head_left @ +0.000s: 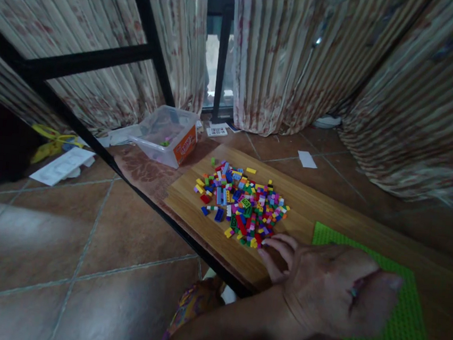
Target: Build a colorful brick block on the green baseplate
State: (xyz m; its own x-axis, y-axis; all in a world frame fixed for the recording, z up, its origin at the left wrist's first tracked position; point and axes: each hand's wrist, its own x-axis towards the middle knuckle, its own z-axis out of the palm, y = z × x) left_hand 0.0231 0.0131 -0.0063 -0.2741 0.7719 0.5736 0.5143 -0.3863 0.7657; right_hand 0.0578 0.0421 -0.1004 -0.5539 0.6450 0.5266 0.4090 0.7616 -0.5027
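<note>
Loose toy bricks lie spread in a shallow heap on the wooden counter; spreading them this thinly presumably keeps colours and shapes easy to pick out. A green studded baseplate lies flat to their right, near the heap, likely for short reaches between the two.

Hands: the forearms cross. Right hand reaches leftward to the heap's near edge, thumb and fingers bent with tips close together, as suits small pieces; whether they pinch a brick, I cannot say. Left hand is curled above the baseplate (badly blurred; a small teal spot shows between the fingers, possibly a piece). Its contents and any contact with the baseplate cannot be determined.

Clear plastic box, lidless, a few coloured bits inside, stands past the heap's far-left end, probably to leave working room.
</note>
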